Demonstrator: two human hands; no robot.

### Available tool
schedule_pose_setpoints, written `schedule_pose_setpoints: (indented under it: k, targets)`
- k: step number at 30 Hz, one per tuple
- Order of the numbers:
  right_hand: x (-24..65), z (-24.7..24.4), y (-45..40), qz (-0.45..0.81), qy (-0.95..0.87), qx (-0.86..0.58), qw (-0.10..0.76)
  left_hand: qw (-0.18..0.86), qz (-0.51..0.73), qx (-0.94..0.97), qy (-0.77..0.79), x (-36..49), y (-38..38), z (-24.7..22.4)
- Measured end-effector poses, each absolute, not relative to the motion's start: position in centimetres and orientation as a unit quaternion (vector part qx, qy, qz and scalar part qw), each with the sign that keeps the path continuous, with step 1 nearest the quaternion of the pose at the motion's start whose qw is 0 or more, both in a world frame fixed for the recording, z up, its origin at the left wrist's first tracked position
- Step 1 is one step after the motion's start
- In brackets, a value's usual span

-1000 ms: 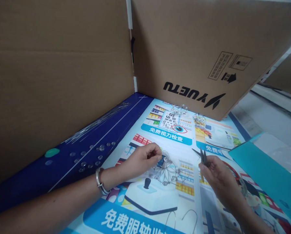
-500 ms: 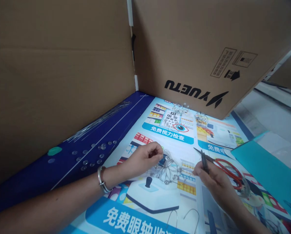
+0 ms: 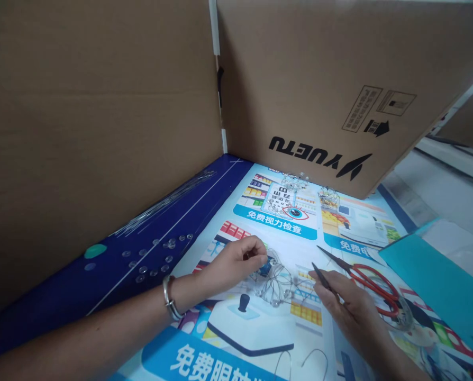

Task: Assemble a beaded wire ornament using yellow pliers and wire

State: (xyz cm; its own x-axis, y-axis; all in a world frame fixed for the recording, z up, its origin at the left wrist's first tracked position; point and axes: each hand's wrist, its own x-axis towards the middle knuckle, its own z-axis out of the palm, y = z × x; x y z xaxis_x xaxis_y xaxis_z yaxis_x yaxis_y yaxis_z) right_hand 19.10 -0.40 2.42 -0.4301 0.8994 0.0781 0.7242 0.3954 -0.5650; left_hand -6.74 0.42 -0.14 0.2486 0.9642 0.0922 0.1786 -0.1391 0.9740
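My left hand [image 3: 240, 264], with a metal bangle at its wrist, has thumb and forefinger pinched at the edge of a beaded wire piece [image 3: 275, 288]. This piece is a tangle of thin wire loops with clear round beads, lying on the printed sheet. To its right, my right hand [image 3: 345, 296] is closed around a slim dark pointed tool [image 3: 323, 278], its tip aimed up and left towards the beaded wire. Its far end is hidden in the palm. Beyond that hand lie red-handled scissors [image 3: 373, 288], blades pointing up-left, above a clear roll [image 3: 403, 317].
Clear beads [image 3: 153, 272] and a green disc [image 3: 96, 251] lie on the blue strip at left, with cut wires [image 3: 165, 203] behind. More beaded wire pieces [image 3: 296, 182] sit by the cardboard walls [image 3: 300, 79]. Bent wires [image 3: 315, 357] lie in front; a teal folder [image 3: 438, 275] at right.
The dark tool in my right hand has tilted over, its tip now pointing left towards the beaded wire. The left hand keeps its pinch. The view has shifted slightly.
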Motion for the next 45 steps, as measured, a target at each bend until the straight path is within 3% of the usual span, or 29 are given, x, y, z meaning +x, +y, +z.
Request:
schedule_pose_setpoints:
  k: [7, 19, 22, 24, 27, 30, 41, 45]
  targets:
    - [18.9, 2.2, -1.0, 0.110, -0.826, -0.537, 0.131, 0.502, 0.418, 0.614, 0.444, -6.8, 0.7, -0.4]
    - [18.6, 2.7, -1.1, 0.160, -0.836, -0.518, 0.087, 0.497, 0.410, 0.622, 0.445, -6.9, 0.5, -0.3]
    - [18.2, 3.5, -1.3, 0.244, -0.805, -0.530, 0.110, 0.505, 0.411, 0.618, 0.441, -6.9, 0.4, -0.2]
    - [18.0, 4.3, -1.4, 0.380, -0.740, -0.535, 0.152, 0.513, 0.413, 0.614, 0.435, -6.8, 0.3, 0.0]
    - [17.8, 5.1, -1.4, 0.602, -0.548, -0.517, 0.264, 0.523, 0.408, 0.614, 0.427, -6.7, 0.1, 0.2]
    - [18.0, 4.7, -1.0, 0.699, -0.401, -0.504, 0.310, 0.530, 0.403, 0.618, 0.418, -6.7, 0.0, 0.4]
    - [17.8, 5.3, -1.5, 0.739, -0.426, -0.446, 0.270, 0.507, 0.392, 0.639, 0.426, -6.8, 0.0, 0.4]
    - [18.1, 5.1, -1.6, 0.660, -0.523, -0.491, 0.225, 0.507, 0.392, 0.638, 0.428, -6.8, -0.1, 0.3]
